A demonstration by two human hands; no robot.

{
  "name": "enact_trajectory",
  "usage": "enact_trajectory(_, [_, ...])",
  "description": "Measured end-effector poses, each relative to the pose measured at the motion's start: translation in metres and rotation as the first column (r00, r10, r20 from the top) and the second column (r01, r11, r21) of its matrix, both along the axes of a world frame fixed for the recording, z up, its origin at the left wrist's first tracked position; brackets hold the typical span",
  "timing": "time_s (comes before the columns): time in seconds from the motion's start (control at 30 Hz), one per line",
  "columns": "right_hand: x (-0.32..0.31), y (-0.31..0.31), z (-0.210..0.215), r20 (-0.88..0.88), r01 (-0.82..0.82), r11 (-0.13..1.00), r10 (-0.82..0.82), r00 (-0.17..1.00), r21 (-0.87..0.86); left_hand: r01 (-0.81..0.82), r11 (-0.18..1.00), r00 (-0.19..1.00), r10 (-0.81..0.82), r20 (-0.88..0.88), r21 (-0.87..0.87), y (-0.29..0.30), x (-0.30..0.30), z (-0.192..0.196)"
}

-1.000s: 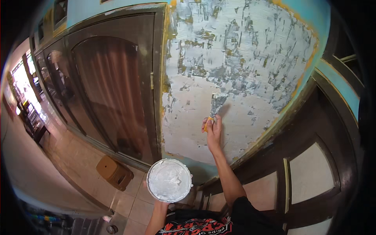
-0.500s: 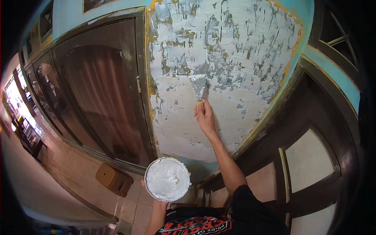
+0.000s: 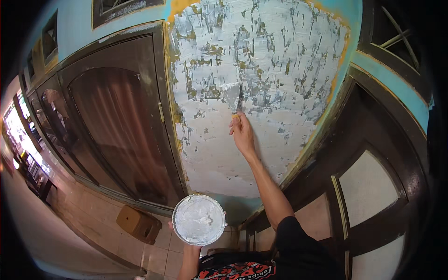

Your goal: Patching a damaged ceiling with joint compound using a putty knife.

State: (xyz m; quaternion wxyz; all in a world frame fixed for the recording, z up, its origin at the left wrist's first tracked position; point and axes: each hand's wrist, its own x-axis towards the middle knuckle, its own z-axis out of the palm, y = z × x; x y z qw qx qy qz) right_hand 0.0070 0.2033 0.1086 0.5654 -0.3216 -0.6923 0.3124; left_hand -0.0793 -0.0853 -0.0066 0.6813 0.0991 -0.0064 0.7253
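Note:
My right hand (image 3: 242, 134) is closed round the handle of a putty knife (image 3: 232, 97), its wide blade pointing up against the wall. White paste coats the blade. Behind it the wall (image 3: 224, 161) is smoother and pale in its lower part, while patchy white, grey and ochre marks cover the upper part. My left hand (image 3: 191, 250) supports a round tub (image 3: 199, 220) of white putty from below, low in front of my body. Fingertips show at both sides of the tub; its underside hides the palm.
A dark wooden door (image 3: 116, 126) with a reddish curtain stands left of the patched wall. Another dark door with pale panels (image 3: 368, 189) is at the right. A brown plastic stool (image 3: 138, 224) sits on the tiled floor (image 3: 158, 254) at lower left.
The putty knife and my right hand have moved slightly upward along the wall. My view has tilted up a little, so the wall, doors and stool sit lower in the picture.

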Motion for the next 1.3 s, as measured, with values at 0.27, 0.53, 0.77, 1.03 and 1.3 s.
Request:
enact_trajectory(0.27, [0.009, 0.016, -0.032, 0.112, 0.066, 0.998, -0.063, 0.992, -0.017, 0.028, 1.0, 0.998, -0.028, 0.053, 0.006, 0.005, -0.001, -0.006])
enact_trajectory(0.53, [0.013, -0.013, -0.028, 0.098, 0.128, 0.967, -0.152, 0.983, 0.219, 0.019, 1.0, 1.0, -0.019, -0.015, -0.002, 0.002, -0.003, -0.01])
enact_trajectory(0.77, [-0.006, 0.002, 0.012, 0.15, 0.234, 0.961, -0.255, 0.955, 0.148, 0.037, 0.999, 0.999, -0.037, -0.01, -0.001, 0.006, 0.002, -0.009])
enact_trajectory(1.03, [0.004, -0.023, -0.029, 0.19, 0.202, 0.977, -0.211, 0.959, 0.067, -0.006, 1.0, 1.0, 0.006, 0.006, 0.004, 0.007, -0.002, -0.022])
enact_trajectory(1.3, [-0.004, 0.007, -0.007, 0.17, 0.286, 0.942, -0.315, 0.934, 0.178, 0.052, 0.999, 0.998, -0.051, 0.029, -0.012, 0.01, 0.006, -0.012])
